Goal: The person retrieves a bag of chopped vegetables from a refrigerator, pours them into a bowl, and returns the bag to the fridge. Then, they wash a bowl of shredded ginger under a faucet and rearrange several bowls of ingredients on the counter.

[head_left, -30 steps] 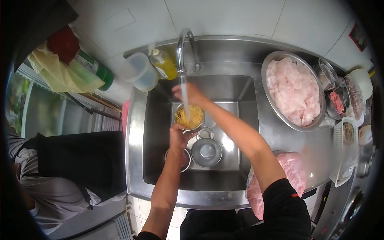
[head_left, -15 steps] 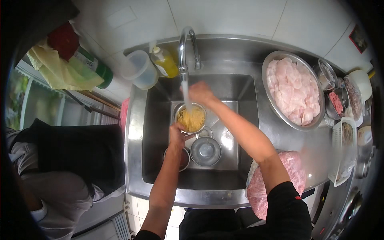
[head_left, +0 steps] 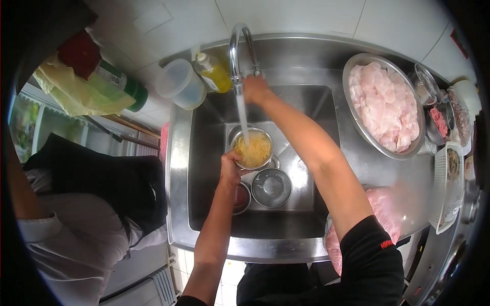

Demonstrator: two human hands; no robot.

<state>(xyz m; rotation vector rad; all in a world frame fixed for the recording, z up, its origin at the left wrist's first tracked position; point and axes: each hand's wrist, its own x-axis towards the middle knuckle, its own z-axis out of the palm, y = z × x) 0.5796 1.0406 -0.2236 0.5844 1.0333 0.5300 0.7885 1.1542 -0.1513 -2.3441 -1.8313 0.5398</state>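
Note:
My left hand [head_left: 232,168] is closed on the rim of a round metal bowl [head_left: 270,159], holding it in the sink. Thin yellow shreds [head_left: 255,149], whose kind I cannot make out, fill the bowl, and water from the tap [head_left: 234,56] pours onto them. My right hand [head_left: 256,89] reaches up to the base of the tap, its fingers closed around the handle there and partly hidden. Just below the bowl sits a metal pot [head_left: 271,187] with some water in it. Beside my left forearm stands a smaller bowl [head_left: 241,198] with something reddish inside.
Right of the sink [head_left: 326,153] are a large metal bowl [head_left: 352,125] of pale raw meat, a bag of pink meat [head_left: 384,204] and a white basket [head_left: 440,204]. A soap bottle [head_left: 214,74] and plastic tub [head_left: 181,86] stand back left. Another person [head_left: 76,229] is at left.
My right hand has moved up from beside the water stream to the tap's base. The bowl stays in my left hand under the running water. The whole view has shifted slightly.

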